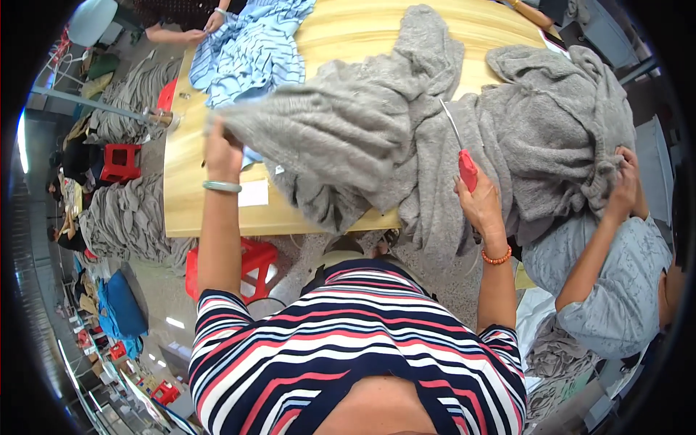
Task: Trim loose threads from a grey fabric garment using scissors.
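A grey knit garment point(341, 130) is spread over the table and hangs past its near edge. My left hand point(223, 152) is closed on the garment's left end and holds it up off the table; the cloth there is slightly blurred. In my right hand point(481, 204) is a pair of scissors point(467, 168) with red handles, my fingers wrapped round them. Their thin metal blades point away from me, over the grey fabric. A white slip of paper point(254, 193) lies beside my left wrist.
Blue striped cloth point(254, 54) lies at the table's point(355, 25) far left, near another person's hands point(206, 27). On the right, a co-worker's hands point(622, 181) grip more grey knit fabric point(551, 130). A red stool point(254, 268) stands under the near left edge, with grey piles point(130, 225) beyond.
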The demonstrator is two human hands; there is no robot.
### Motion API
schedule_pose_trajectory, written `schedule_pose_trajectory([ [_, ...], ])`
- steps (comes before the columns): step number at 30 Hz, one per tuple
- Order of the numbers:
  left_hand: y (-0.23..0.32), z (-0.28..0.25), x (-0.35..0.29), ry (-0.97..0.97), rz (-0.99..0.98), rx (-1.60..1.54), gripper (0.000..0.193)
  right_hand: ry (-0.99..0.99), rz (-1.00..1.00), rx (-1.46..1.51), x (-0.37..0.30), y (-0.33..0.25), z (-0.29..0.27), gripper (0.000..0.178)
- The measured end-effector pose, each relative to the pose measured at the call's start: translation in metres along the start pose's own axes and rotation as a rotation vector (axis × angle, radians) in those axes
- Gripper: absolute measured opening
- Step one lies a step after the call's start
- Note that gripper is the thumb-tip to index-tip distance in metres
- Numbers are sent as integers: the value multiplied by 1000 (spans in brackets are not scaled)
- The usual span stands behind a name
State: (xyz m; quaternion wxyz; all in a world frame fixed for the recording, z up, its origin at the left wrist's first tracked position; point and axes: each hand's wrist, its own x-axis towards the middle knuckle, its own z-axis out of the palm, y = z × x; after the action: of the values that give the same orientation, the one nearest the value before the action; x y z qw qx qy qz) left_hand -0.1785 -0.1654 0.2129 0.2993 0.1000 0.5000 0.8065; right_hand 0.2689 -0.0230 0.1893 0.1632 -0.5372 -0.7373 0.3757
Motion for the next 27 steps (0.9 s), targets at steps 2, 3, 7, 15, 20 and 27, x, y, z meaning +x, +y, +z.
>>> schedule_pose_trajectory([
  [2, -45, -60, -3, 131, -333, 488, 45, -55, 32, -25, -5, 0, 9, 41],
  [3, -63, -76, -13, 243, -461, 777, 50, -103, 20, -96, -4, -5, 15, 41],
  [7, -97, -57, -58, -256, 606, 1344, 60, -197, -3, -231, -13, -15, 33, 40],
  [15, -120, -94, -37, -469, 510, 1377, 40, -384, -180, -205, -22, -67, 58, 41],
  [20, -111, -80, -37, -588, 642, 1404, 28, -401, -319, -188, -14, -80, 77, 40],
  [27, -103, -83, -26, -477, -201, 506, 17, -666, -345, -357, -25, -125, 90, 39],
])
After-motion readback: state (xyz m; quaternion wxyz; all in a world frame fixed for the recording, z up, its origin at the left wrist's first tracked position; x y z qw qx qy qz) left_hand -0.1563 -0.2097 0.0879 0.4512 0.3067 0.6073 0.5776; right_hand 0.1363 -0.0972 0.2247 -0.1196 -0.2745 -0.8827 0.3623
